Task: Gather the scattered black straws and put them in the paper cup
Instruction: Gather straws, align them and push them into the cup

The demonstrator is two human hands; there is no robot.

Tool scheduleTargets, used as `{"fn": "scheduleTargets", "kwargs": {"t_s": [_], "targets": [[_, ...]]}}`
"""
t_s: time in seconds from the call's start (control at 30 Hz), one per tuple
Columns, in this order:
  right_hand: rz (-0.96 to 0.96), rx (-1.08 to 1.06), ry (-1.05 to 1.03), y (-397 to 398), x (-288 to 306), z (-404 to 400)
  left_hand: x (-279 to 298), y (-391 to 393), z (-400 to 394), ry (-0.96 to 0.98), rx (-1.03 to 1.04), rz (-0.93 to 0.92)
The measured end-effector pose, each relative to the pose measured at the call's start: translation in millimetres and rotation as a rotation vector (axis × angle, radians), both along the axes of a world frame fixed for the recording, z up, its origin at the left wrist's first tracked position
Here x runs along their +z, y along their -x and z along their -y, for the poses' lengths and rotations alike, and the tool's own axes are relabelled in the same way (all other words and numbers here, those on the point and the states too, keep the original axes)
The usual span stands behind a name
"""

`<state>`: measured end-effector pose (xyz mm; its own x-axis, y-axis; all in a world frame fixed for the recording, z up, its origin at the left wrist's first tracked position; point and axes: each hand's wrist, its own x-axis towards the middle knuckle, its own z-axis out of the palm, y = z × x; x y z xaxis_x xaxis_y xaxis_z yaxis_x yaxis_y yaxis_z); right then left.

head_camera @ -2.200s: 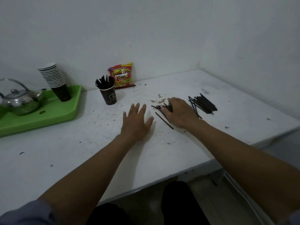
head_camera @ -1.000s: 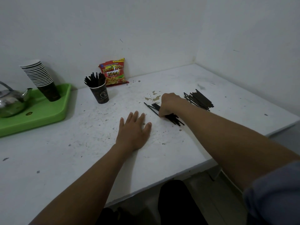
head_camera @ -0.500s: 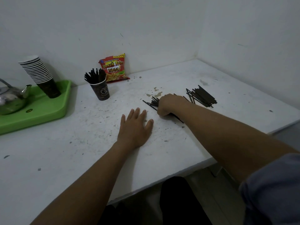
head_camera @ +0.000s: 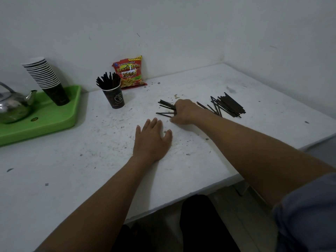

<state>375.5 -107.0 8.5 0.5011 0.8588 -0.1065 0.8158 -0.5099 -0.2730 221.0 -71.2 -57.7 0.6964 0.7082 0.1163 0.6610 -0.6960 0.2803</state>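
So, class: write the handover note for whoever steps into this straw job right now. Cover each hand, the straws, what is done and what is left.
Right hand: grips a small bunch of straws at the table.
Left hand: flat on the table, holding nothing.
Done: the paper cup already holds straws.
Left: cup the gripped bunch, then gather the loose pile to the right.

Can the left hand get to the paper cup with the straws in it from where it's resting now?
Probably yes: the left hand lies flat, holding nothing, and only bare table separates it from the paper cup.
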Motion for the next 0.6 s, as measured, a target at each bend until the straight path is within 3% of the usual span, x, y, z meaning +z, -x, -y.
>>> {"fn": "scheduleTargets", "kwargs": {"t_s": [0.23, 0.37, 0.6], "targets": [[0.15, 0.072, 0.297, 12, 39, 2, 6, 4, 9, -0.043, 0.025, 0.11], [0.201, 0.115, 0.386, 17, 32, -2, 7, 5, 11, -0.04, 0.03, 0.128], [0.113, 0.071, 0.306, 15, 13, 1, 0, 5, 6, -0.037, 0.018, 0.142]]}}
